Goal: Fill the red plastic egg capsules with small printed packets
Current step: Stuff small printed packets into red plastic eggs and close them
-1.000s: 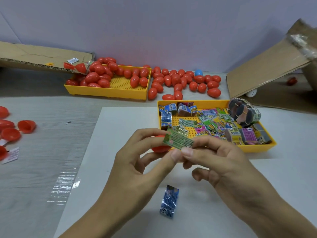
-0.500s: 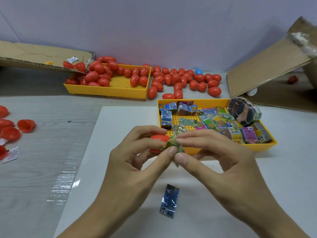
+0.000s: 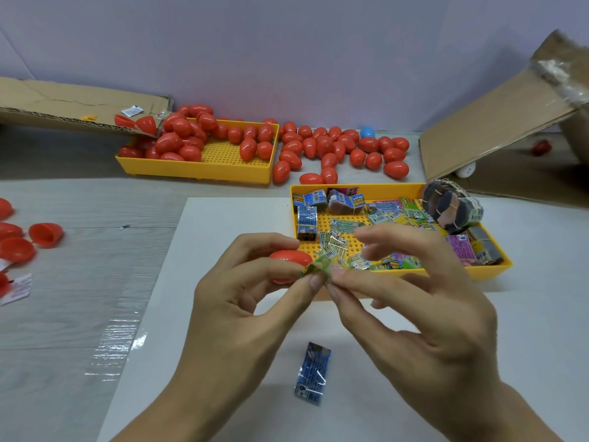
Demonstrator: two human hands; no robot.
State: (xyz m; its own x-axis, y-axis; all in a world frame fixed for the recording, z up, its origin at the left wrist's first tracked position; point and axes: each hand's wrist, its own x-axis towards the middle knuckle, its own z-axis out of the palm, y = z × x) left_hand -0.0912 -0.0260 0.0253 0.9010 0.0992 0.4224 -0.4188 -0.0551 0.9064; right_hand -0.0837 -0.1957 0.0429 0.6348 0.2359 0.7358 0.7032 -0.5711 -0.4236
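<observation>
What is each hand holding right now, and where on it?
Left hand cups a red capsule half; both hands' fingertips, with right hand, pinch the folded green packet.

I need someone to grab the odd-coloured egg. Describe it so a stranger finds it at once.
Start at the far yellow tray heaped with red eggs. Go right along the loose red eggs lying on the table beside it, toward the wall. At the back edge of that cluster sits the blue egg, the only one there that is not red.

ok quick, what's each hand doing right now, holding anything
Left hand: closed on a red egg half, thumb also pinching the green packet.
Right hand: thumb and forefinger pinching the same green packet, other fingers spread.
</observation>
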